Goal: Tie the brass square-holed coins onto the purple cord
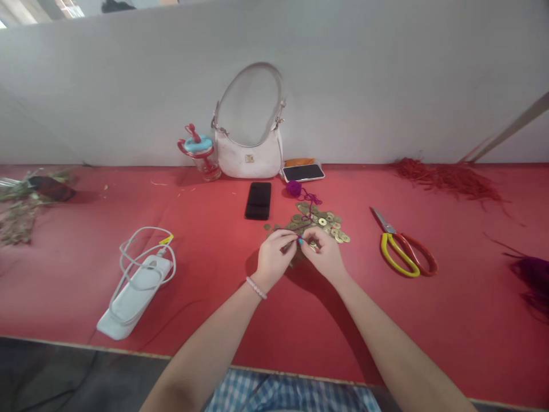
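My left hand (275,253) and my right hand (322,252) meet over the near side of a pile of brass coins with holes (328,220). Both pinch purple yarn (307,217) between thumb and fingertips. The yarn runs back over the coins to a small purple ball (294,189) behind the pile. Whether a coin is also held between the fingertips is hidden. A beaded bracelet (256,288) circles my left wrist.
Scissors with yellow and red handles (400,247) lie right of the coins. A black phone (258,201), a white-edged phone (303,173), a handbag (249,154) and a lidded cup (205,160) stand behind. At left lies a white power strip (135,297); red shreds (450,178) lie far right.
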A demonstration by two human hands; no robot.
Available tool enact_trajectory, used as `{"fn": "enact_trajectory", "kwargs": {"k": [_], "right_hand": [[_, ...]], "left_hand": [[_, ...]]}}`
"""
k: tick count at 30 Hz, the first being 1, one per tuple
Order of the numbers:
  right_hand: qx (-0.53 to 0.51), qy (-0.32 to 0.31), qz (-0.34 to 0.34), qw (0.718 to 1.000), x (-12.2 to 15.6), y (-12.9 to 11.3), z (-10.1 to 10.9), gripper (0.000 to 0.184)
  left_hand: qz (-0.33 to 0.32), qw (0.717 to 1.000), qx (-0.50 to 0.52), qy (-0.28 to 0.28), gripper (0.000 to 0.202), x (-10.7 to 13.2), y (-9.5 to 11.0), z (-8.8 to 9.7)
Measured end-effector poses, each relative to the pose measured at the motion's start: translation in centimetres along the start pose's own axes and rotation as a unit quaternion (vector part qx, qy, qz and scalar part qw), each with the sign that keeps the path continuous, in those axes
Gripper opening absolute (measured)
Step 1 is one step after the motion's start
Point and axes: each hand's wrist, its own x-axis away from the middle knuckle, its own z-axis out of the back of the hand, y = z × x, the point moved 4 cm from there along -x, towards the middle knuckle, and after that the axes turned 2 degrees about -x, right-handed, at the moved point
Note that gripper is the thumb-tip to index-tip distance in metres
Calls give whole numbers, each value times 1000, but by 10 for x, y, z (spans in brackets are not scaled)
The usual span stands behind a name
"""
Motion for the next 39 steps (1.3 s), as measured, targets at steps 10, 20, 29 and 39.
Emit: {"fn": "enact_trajectory", "kwargs": {"k": [10,20,29,39], "right_hand": [[-55,-22,-22,998,-2,5,0,11],[-72,-50,-11,996,-3,11,-2,15],[4,-57,18,998,-4,-1,1,8],[-2,-62,26,998,-4,0,0,8]], "left_hand": [[11,1000,-1,14,16,0,-3,2],[13,1000,2,3,17,0,-2,1],[13,1000,-1,4,16,-1,-2,1],[17,1000,5,10,16,-1,-4,0]]}}
